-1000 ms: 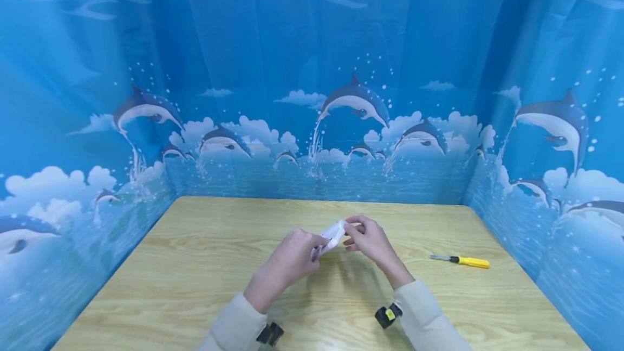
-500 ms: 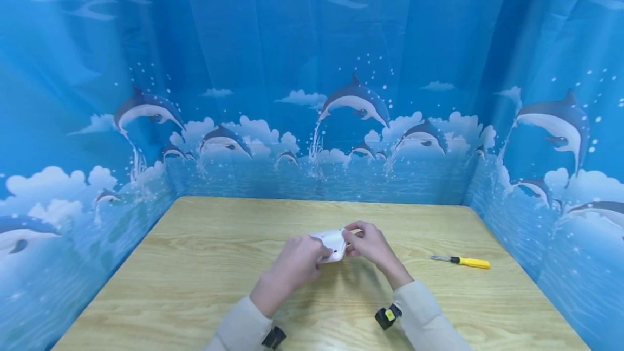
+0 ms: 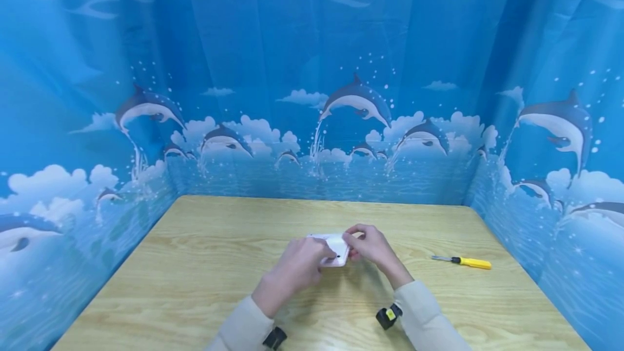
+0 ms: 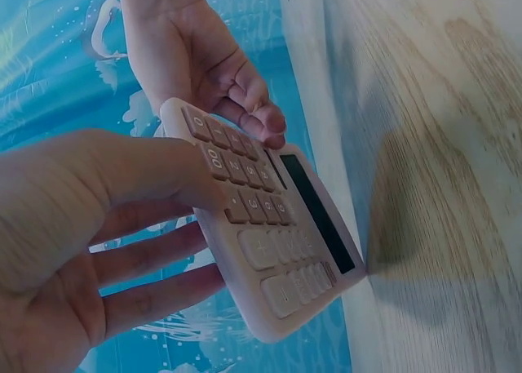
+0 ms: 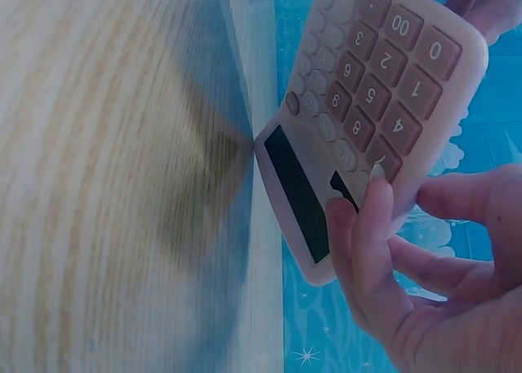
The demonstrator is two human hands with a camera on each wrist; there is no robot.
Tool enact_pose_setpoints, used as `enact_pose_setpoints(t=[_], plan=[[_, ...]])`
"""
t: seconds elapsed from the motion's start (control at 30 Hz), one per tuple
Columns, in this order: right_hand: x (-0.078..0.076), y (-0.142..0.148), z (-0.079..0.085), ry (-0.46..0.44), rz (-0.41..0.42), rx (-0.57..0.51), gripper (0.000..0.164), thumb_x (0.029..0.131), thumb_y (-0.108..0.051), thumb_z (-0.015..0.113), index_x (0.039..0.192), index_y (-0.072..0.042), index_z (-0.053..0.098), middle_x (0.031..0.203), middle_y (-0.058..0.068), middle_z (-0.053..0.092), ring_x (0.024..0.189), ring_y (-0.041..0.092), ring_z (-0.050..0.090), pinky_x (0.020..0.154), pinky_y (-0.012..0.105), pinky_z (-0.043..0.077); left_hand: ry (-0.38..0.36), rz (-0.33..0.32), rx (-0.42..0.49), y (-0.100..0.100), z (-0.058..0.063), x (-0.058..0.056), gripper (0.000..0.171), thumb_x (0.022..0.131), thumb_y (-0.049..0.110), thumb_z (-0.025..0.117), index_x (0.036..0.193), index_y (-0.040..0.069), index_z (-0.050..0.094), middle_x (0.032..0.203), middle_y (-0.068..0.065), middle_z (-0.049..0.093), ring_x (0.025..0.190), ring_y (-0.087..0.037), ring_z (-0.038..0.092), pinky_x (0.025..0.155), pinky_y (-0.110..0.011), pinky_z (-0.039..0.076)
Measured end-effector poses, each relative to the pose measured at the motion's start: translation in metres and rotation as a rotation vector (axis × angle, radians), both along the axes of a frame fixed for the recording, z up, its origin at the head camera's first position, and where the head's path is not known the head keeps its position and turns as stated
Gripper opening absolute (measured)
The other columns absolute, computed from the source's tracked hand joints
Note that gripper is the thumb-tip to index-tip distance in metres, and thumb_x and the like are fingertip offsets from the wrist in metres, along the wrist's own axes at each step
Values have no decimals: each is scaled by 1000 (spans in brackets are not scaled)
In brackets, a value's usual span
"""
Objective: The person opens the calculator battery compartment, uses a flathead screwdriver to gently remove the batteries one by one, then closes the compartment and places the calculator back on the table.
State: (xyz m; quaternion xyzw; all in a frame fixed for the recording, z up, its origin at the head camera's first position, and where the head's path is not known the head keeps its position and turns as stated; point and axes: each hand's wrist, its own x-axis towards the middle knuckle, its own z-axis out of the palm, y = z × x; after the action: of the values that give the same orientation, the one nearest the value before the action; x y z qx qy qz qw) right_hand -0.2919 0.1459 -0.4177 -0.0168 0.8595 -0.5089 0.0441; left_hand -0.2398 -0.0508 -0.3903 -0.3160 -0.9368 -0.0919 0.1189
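Observation:
Between both hands is a pale pink calculator [image 3: 337, 244], held tilted over the table. Its white back, with a small dark spot, faces up in the head view. Both wrist views show the keyed face [image 4: 285, 226], with brownish number keys and a dark display [image 5: 298, 193]; one corner seems to meet the table. My left hand [image 3: 294, 264] grips the number-key end, the thumb lying over the keys. My right hand [image 3: 372, 245] pinches the edge near the display, and in the right wrist view its fingertips [image 5: 375, 181] touch the face near the 7 key.
A screwdriver [image 3: 474, 263] with a yellow handle lies at the right of the wooden table [image 3: 219, 242]. Blue dolphin-print curtains [image 3: 312, 172] enclose the table at the back and both sides.
The calculator has turned from nearly edge-on to showing its back upward, and has come down slightly. Both hands have moved a little with it, keeping hold. The screwdriver stays put.

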Motion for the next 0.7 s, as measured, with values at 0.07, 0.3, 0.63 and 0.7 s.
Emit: enact_pose_setpoints(t=[0.07, 0.3, 0.63, 0.7], plan=[[1, 0, 0, -13, -4, -3, 29, 99, -20, 66, 119, 1, 68, 85, 14, 73, 68, 18, 70, 72, 41, 64, -10, -10, 4, -1, 0, 0, 43, 72, 1, 86, 109, 23, 80, 102, 3, 80, 88, -15, 75, 73, -22, 59], [4, 0, 2, -50, 12, -18, 30, 97, -21, 70, 118, 1, 66, 85, 16, 72, 69, 25, 73, 70, 42, 64, -41, -71, -1, -2, -1, -2, 44, 71, 2, 86, 108, 25, 80, 105, 5, 79, 95, -13, 74, 78, -24, 60], [4, -1, 2, -66, 12, -55, 22, 96, -13, 69, 112, 2, 65, 87, 17, 69, 62, 18, 69, 71, 43, 65, -62, -82, -45, 0, -4, -3, 49, 68, 7, 89, 112, 25, 78, 109, 5, 77, 96, -12, 72, 80, -24, 59], [4, -2, 2, -66, 16, -57, 22, 96, -13, 69, 111, 2, 65, 85, 17, 68, 60, 17, 68, 71, 44, 65, -68, -76, -56, 0, -4, -3, 50, 68, 9, 91, 113, 25, 78, 110, 4, 77, 97, -12, 72, 81, -25, 59]])
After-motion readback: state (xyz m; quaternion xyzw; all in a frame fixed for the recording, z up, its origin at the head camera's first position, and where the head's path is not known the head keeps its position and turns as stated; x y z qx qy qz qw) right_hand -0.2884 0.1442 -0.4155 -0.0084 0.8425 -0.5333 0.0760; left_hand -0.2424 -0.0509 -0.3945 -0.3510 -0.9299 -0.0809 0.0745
